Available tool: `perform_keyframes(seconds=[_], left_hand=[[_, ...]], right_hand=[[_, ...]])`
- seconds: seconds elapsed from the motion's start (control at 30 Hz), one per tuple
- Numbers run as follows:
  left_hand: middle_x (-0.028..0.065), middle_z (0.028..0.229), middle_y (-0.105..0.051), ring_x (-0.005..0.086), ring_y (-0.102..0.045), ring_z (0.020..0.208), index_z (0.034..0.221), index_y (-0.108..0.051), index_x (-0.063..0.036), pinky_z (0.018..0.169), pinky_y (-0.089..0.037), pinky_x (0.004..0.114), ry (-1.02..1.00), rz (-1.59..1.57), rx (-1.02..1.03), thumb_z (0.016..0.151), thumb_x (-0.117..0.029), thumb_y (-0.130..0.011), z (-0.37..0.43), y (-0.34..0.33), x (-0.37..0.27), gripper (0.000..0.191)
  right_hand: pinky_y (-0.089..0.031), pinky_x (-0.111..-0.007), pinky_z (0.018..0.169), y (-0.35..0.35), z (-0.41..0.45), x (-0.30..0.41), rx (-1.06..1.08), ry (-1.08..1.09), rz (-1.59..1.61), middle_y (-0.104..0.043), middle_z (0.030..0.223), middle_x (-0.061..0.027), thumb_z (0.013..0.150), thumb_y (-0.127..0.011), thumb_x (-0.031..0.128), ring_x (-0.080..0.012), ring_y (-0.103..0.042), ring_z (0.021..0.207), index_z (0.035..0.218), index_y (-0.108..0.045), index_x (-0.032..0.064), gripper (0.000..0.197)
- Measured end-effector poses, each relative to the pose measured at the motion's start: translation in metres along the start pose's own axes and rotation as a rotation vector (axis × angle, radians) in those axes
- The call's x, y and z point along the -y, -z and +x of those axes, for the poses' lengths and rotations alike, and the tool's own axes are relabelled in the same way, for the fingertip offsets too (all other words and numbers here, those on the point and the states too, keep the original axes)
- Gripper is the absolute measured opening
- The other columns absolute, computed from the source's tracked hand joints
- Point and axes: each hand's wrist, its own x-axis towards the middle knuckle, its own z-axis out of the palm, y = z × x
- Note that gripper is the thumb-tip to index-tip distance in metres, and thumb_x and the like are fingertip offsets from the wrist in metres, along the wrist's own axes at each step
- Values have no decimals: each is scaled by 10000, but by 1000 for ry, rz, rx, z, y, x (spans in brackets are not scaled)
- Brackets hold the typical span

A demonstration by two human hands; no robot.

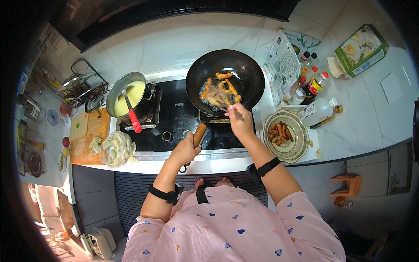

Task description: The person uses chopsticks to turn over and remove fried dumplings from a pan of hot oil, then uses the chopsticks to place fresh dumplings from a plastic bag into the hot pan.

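Note:
My left hand (184, 149) is wrapped around the wooden handle (199, 135) of a black wok (248, 73). The wok sits tilted over the right burner of the hob. Golden battered strips (230, 88) fry in bubbling oil at its near left side. In my right hand (240, 122) are dark chopsticks (240, 115), their tips down among the strips and partly hidden. To the right of that forearm, a patterned plate (301, 137) holds a small pile of browned fried strips (281, 133).
A pot (114, 85) of pale yellow liquid stands on the left burner, with a red-handled ladle (134, 121) leaning out. Left lie a bag of dumplings (118, 149) and a wooden cutting board (93, 157). Sauce bottles (317, 84) and a foil splash guard (283, 67) stand at right.

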Motion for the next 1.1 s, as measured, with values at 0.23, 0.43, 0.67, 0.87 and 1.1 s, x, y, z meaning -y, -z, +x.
perform_keyframes(seconds=[0.23, 0.43, 0.67, 0.87, 1.1], left_hand=[[229, 727, -616, 293, -628, 567, 976, -435, 40, 561, -494, 391, -3, -11, -3, 812, -157, -607, 0, 0, 1, 309], [223, 715, -615, 283, -626, 554, 971, -433, 41, 547, -493, 388, -12, -21, -2, 814, -157, -606, -1, 1, 1, 306], [224, 708, -614, 290, -627, 551, 963, -423, 36, 545, -494, 394, -11, -11, -5, 814, -157, -604, -1, 0, 0, 304], [231, 706, -613, 299, -625, 550, 969, -425, 37, 541, -493, 397, 7, -10, 5, 812, -153, -606, -1, 0, 0, 305], [233, 728, -618, 303, -629, 562, 986, -436, 44, 547, -494, 397, 1, -20, -7, 799, -143, -614, -1, 2, -1, 318]], right_hand=[[-544, -261, 594, 33, 12, 5, -178, -596, 623, -615, 788, -154, 954, -478, 180, -236, -681, 710, 863, -509, -41, 240], [-519, -249, 632, 46, 3, 12, -119, -207, 147, -637, 825, -122, 935, -502, 141, -164, -660, 682, 904, -516, -14, 159], [-502, -298, 578, 30, 28, -5, -52, -82, 37, -644, 692, -118, 899, -540, 115, -192, -680, 665, 875, -548, 12, 107], [-497, -345, 574, 9, 53, -9, 70, 64, -53, -635, 698, -174, 868, -574, 133, -255, -673, 649, 840, -537, 24, 118], [-490, -333, 503, 10, 66, -1, -40, -90, -31, -604, 606, -146, 929, -519, 220, -230, -677, 595, 769, -519, -11, 281]])
